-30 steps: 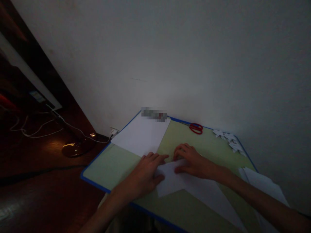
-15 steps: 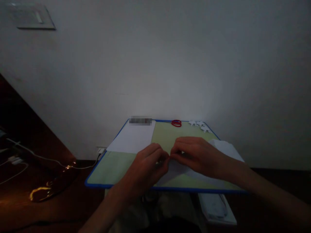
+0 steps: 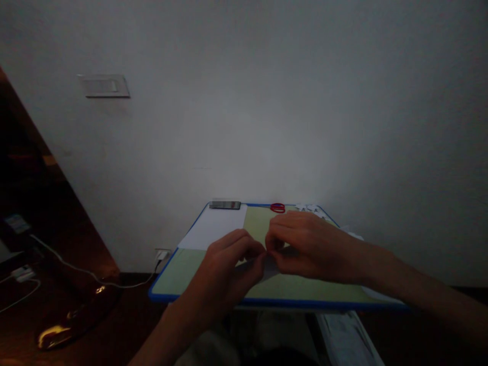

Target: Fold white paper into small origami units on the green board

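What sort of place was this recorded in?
Probably a room in a home: a small blue-edged table stands by a plain wall with a switch plate and a plug low down.

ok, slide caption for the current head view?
Left hand and right hand pinch white paper at a blue-edged table, red-handled scissors near its far edge.

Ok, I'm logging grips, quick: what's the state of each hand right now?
Left hand: closed, pinching a white paper sheet.
Right hand: closed, pinching the same sheet beside the left.
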`<state>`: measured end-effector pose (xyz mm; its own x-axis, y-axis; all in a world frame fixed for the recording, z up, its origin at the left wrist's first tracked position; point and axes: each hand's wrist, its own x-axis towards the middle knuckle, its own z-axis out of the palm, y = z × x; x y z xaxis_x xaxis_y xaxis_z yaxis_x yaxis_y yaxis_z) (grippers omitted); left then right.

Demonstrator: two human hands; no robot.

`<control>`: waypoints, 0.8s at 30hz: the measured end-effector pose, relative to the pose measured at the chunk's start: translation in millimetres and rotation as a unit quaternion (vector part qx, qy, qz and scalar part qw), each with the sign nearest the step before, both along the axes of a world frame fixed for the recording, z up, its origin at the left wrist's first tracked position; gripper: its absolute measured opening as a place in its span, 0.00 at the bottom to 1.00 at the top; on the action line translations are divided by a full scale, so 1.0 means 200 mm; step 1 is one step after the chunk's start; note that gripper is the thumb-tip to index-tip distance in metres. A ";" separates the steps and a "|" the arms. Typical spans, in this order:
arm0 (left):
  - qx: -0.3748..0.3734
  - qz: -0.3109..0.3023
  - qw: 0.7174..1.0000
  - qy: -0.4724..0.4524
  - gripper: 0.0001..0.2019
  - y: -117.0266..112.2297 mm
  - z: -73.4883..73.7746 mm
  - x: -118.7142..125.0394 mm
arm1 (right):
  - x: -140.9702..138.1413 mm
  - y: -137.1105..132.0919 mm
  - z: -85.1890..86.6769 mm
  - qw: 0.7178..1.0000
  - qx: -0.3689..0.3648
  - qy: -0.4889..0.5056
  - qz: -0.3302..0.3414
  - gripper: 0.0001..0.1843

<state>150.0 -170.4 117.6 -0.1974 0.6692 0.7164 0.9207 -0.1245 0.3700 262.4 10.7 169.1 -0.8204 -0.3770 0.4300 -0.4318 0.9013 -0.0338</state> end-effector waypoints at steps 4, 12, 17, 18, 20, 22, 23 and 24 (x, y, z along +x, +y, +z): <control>0.030 0.010 0.999 0.024 0.05 0.01 0.03 0.01 | 0.01 -0.02 0.03 0.999 -0.022 0.020 -0.028 0.03; 0.023 0.046 0.998 0.033 0.05 -0.04 0.08 0.06 | 0.06 0.02 0.04 0.999 -0.049 0.003 -0.022 0.03; 0.012 0.071 0.997 0.036 0.06 -0.08 0.09 0.06 | 0.08 0.05 0.03 0.997 -0.072 -0.004 -0.024 0.04; 0.009 0.077 0.996 0.037 0.06 -0.09 0.09 0.06 | 0.08 0.06 0.03 0.997 -0.074 -0.002 -0.027 0.04; 0.005 0.086 0.996 0.040 0.06 -0.11 0.10 0.05 | 0.09 0.08 0.04 0.997 -0.075 0.000 -0.033 0.05; 0.008 0.099 0.994 0.040 0.06 -0.14 0.10 0.05 | 0.10 0.10 0.06 0.997 -0.074 -0.001 -0.039 0.05; 0.011 0.106 0.994 0.038 0.06 -0.15 0.11 0.04 | 0.11 0.11 0.07 0.997 -0.071 -0.003 -0.041 0.05; 0.015 0.109 0.993 0.034 0.06 -0.16 0.10 0.03 | 0.12 0.13 0.07 0.997 -0.068 -0.002 -0.043 0.05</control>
